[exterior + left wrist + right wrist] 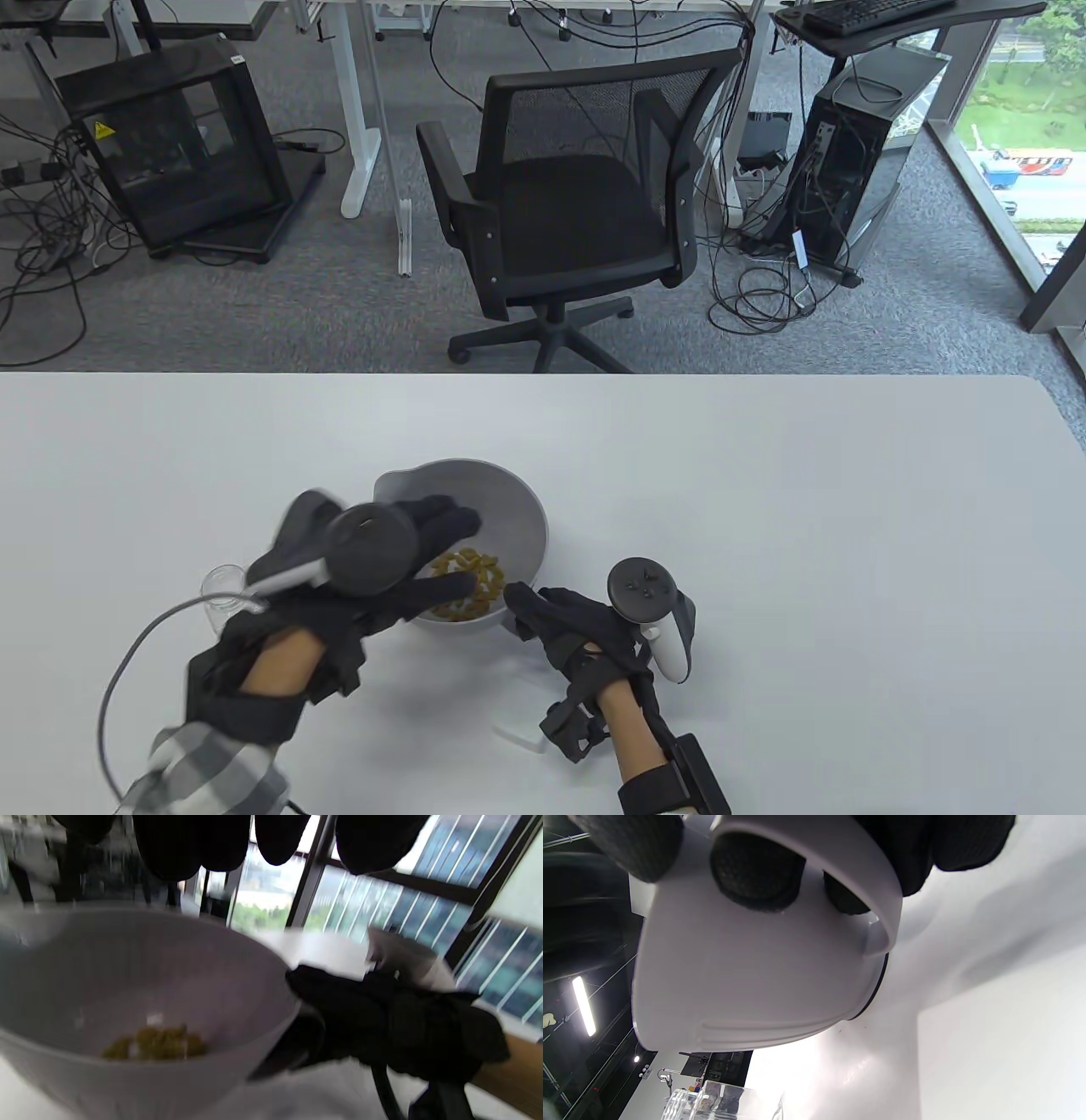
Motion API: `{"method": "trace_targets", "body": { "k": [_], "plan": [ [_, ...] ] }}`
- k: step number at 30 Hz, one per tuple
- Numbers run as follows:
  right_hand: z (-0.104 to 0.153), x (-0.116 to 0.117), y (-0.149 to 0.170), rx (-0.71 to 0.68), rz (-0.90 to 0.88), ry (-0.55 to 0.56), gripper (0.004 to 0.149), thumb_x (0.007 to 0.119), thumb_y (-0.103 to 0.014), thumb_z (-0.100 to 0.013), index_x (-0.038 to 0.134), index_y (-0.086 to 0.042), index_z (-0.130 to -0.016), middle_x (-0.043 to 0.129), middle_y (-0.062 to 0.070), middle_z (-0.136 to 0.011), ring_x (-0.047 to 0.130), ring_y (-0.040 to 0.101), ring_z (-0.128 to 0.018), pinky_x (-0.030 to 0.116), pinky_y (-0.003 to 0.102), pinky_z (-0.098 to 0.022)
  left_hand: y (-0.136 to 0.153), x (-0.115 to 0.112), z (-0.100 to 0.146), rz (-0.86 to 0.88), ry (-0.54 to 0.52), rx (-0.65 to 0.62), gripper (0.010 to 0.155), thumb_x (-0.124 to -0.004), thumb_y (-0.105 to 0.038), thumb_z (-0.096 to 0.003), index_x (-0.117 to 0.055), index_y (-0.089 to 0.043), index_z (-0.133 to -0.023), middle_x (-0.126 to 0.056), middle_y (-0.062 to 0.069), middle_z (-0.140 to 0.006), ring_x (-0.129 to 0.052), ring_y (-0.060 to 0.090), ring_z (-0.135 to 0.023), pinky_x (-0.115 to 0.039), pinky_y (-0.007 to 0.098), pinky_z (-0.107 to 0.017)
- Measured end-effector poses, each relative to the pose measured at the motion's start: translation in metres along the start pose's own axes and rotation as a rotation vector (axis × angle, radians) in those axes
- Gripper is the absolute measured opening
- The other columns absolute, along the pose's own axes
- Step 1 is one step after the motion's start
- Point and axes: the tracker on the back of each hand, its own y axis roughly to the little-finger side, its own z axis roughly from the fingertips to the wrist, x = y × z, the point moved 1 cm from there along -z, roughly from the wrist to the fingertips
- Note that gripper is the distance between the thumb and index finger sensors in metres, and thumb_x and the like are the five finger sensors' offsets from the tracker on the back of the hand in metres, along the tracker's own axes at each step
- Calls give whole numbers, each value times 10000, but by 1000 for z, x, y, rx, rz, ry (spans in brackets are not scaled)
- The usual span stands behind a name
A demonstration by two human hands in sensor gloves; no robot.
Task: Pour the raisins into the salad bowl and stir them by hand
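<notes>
While your right hand (585,632) sits nearest the tabletop (848,552) edge, its fingers are curled round the bowl (517,509) handle, as the right wrist view confirms: fingertips (757,874) are hooked through the grey loop and pressed against the bowl wall. That grip is holding the bowl steady on the tabletop.

Just beyond, your left hand (399,560) hovers over the bowl, fingers extended and slightly spread, thumb reaching across the raisins (467,586). It holds nothing. The left wrist view shows the fingertips (280,836) above the rim, not yet in contact with the contents, though that view is blurred.

The raisins lie in a small heap at the bottom of the bowl, toward its near side. Pouring appears complete; stirring is judged to be the step in hand.

To your left, a clear glass (225,586) stands on the tabletop beside the bowl, close under your left wrist and its cable (127,671).

Risks noted:
- The glass could be knocked over by your left wrist or cable during a stirring sweep.
- The heap sits near the wall on your side; a vigorous stir could flick raisins over the rim.
- If your right grip loosens, the bowl could slide or tip under the stirring force.

Farther off, a chair (577,221) stands on the floor, clear of the work.
</notes>
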Motion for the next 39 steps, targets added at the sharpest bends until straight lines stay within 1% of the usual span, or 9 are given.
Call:
{"method": "trace_targets", "body": {
  "k": [3,11,20,23,26,30,32,35,39],
  "plan": [
    [0,0,0,-2,8,4,562,631,-691,-514,824,-172,-612,770,222,-957,701,496,-868,589,667,-606,19,-16,-73,78,339,306,671,-707,-396,-590,-485,-64,-1129,-443,341,-1155,-572,603,-991,-477,765,-669],
    [0,2,1,-3,6,4,564,629,-692,-514,826,-172,-611,769,222,-956,700,496,-867,587,668,-604,51,-44,-135,197,377,393,700,-696,-415,-592,-431,-76,-1144,-410,347,-1157,-497,623,-1008,-430,778,-672],
    [1,2,1,-4,7,1,567,630,-693,-512,828,-172,-610,772,223,-955,701,496,-867,589,669,-603,54,-61,-133,389,527,229,493,-744,-404,-553,-976,-47,-802,-1018,242,-829,-963,517,-739,-784,649,-559],
    [1,3,0,0,11,4,567,628,-692,-514,826,-170,-611,772,224,-954,701,498,-866,589,669,-602,66,-60,-130,129,531,497,522,-702,-388,-582,-751,-70,-993,-802,259,-996,-801,534,-845,-638,677,-639],
    [1,3,0,1,10,8,567,627,-692,-513,826,-170,-609,771,225,-953,701,498,-865,588,670,-602,58,-56,-135,206,452,355,681,-678,-408,-598,-437,-53,-1127,-472,315,-1123,-548,619,-946,-460,753,-675],
    [1,3,0,2,13,6,567,627,-690,-514,829,-168,-607,774,225,-952,701,500,-864,588,671,-600,46,-65,-138,459,500,149,563,-700,-412,-580,-786,-23,-977,-816,275,-1011,-560,549,-984,-581,699,-663],
    [1,2,0,-7,19,-10,569,629,-688,-514,829,-164,-608,773,225,-952,697,500,-868,587,671,-601,54,-69,-134,341,554,344,513,-728,-424,-558,-956,-48,-822,-1039,230,-805,-868,500,-834,-762,632,-579],
    [1,2,0,-4,10,-2,569,632,-685,-515,830,-160,-610,800,210,-929,701,498,-868,587,672,-601,67,-63,-131,96,519,579,508,-689,-428,-581,-812,-102,-951,-928,183,-907,-801,402,-891,-706,604,-630],
    [1,3,-2,-10,47,8,570,612,-694,-514,835,-177,-601,823,194,-909,726,482,-855,600,663,-599,53,-56,-138,258,382,317,615,-677,-425,-594,-545,-99,-1098,-542,259,-1133,-563,604,-960,-476,754,-675]
  ]
}}
